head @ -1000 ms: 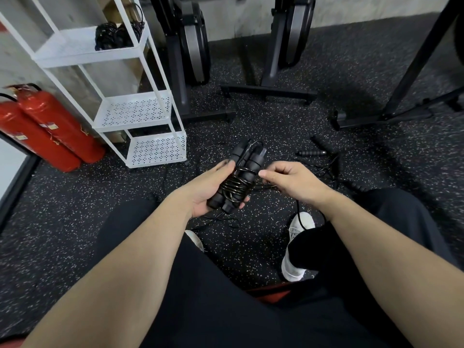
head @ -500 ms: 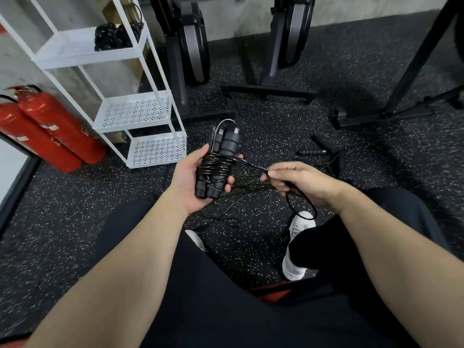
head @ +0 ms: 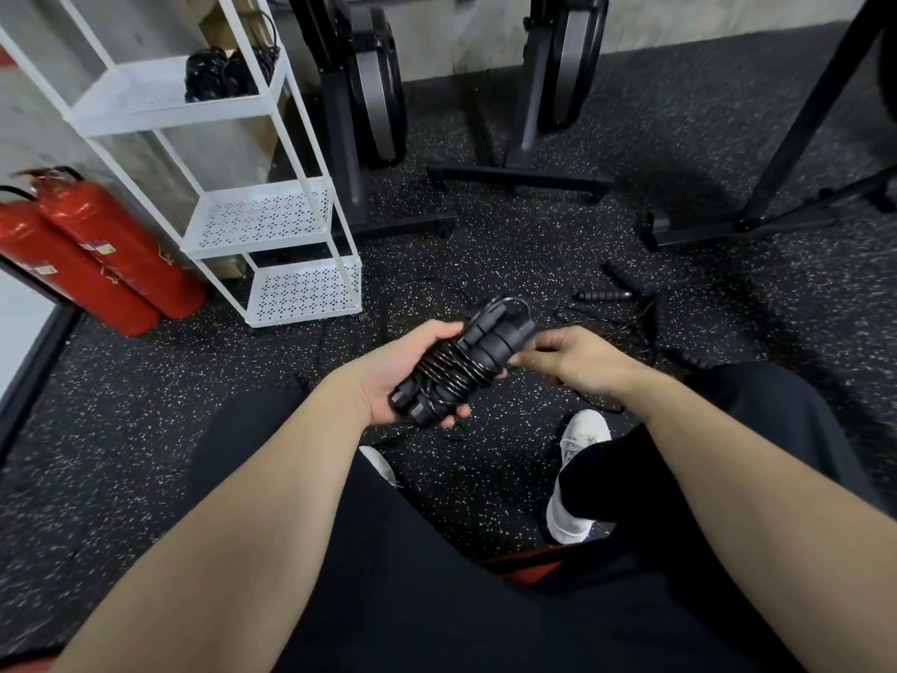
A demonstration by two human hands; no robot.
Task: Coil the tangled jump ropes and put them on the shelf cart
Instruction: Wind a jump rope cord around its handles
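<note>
My left hand [head: 395, 369] grips a black jump rope bundle [head: 466, 361]: two handles side by side with the cord wound round them, tilted up to the right. My right hand [head: 568, 357] sits right beside the bundle's upper end and pinches the loose cord against it. The white three-tier shelf cart [head: 272, 221] stands at the left; coiled black ropes [head: 223, 72] lie on its top shelf. More tangled ropes [head: 626, 308] with black handles lie on the floor beyond my right hand.
Two red fire extinguishers [head: 92, 255] lean left of the cart. Black exercise machines [head: 369, 104] and a rack frame [head: 776, 187] stand on the speckled rubber floor behind. My legs and a white shoe [head: 577, 473] are below my hands.
My left hand tilted the bundle from near upright to leaning right. My right hand came in from the stretched-out cord to the bundle, laying on another turn.
</note>
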